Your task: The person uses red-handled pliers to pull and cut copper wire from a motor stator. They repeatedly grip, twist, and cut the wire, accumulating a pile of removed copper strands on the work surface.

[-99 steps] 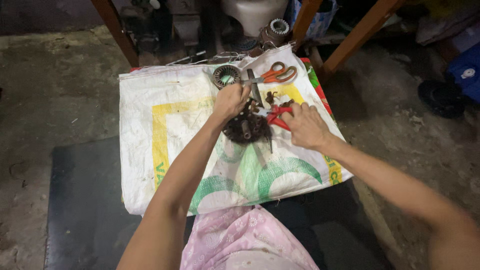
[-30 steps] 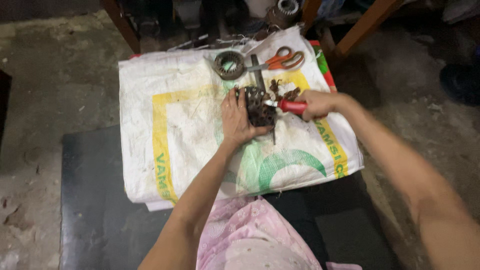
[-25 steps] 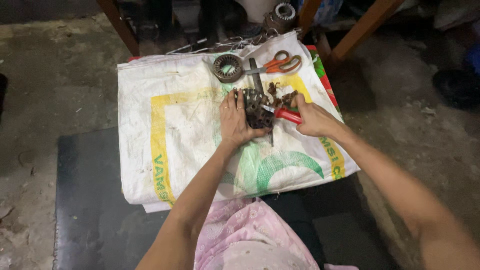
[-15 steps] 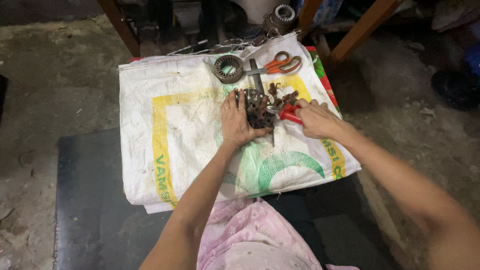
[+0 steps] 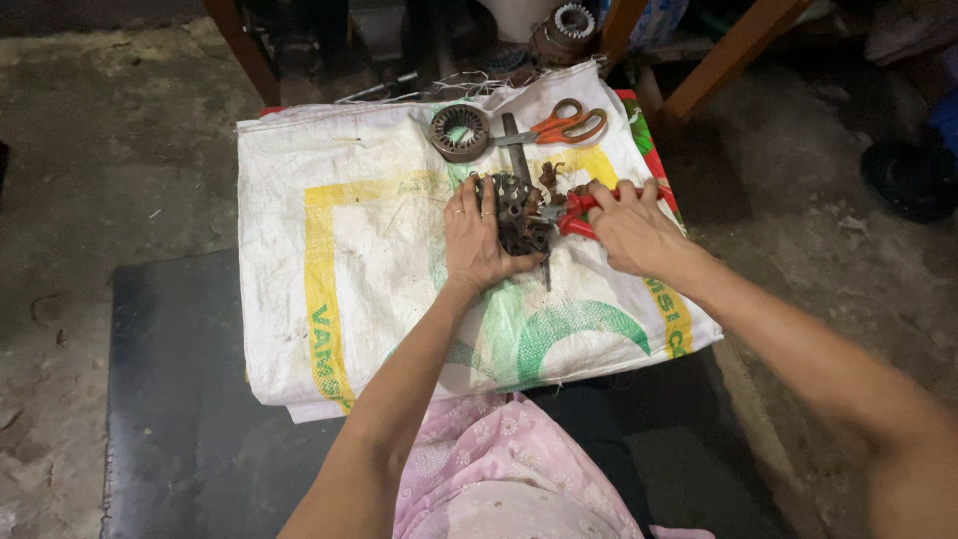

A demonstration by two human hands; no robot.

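My left hand (image 5: 477, 240) grips a dark, rusty toothed motor core (image 5: 519, 212) on its shaft, holding it down on a white woven sack (image 5: 339, 240). Just right of the core, my right hand (image 5: 629, 225) is closed on red-handled pliers (image 5: 574, 213) whose jaws point into the core. Small bits of brown wire (image 5: 552, 178) lie beside the core.
A round ring-shaped stator (image 5: 460, 132), orange-handled scissors (image 5: 561, 126) and a dark metal rod (image 5: 517, 160) lie at the sack's far edge. Another wound coil (image 5: 567, 24) and wooden legs (image 5: 725, 55) stand beyond. The sack rests on a dark mat (image 5: 180, 399) over concrete floor.
My right hand picked up the red pliers and brought them against the core. My left hand shifted its hold on the core slightly. The view drifted a little.
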